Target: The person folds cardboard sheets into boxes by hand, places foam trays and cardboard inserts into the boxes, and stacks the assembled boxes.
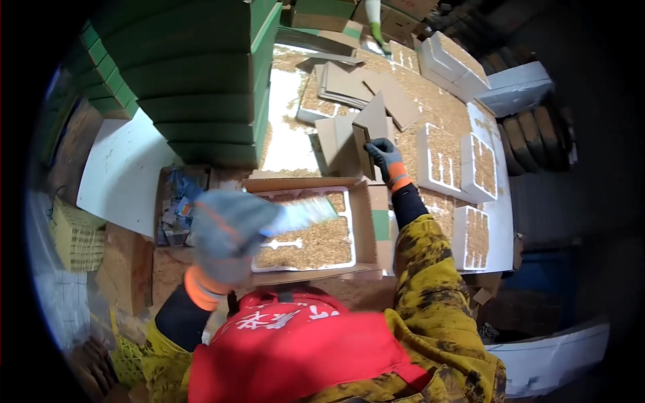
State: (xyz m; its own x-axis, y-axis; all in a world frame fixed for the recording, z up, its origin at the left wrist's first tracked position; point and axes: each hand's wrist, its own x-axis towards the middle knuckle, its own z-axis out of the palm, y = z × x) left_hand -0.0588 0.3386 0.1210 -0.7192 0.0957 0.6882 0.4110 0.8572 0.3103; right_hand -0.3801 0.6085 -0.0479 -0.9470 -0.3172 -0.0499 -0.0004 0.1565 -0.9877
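My left hand (232,232), in a grey glove with an orange cuff, is smeared by motion over the left side of an open cardboard box (366,225). From its fingers reaches a blurred whitish sheet-like thing (302,216) with a greenish end; its kind is unclear. Inside the box lies a white foam tray (351,235) filled with brown, grain-like bits (316,252). My right hand (386,161), in a dark glove with an orange cuff, is closed on the edge of a cardboard sheet (363,151), tilted above the box's far right corner.
Tall stacked green boxes (208,101) stand at the left. A bin of blue and white packets (180,201) sits left of the box. Loose cardboard sheets (346,84) and filled foam trays (440,158) cover the table. Another person's green-gloved hand (378,37) shows at the far end.
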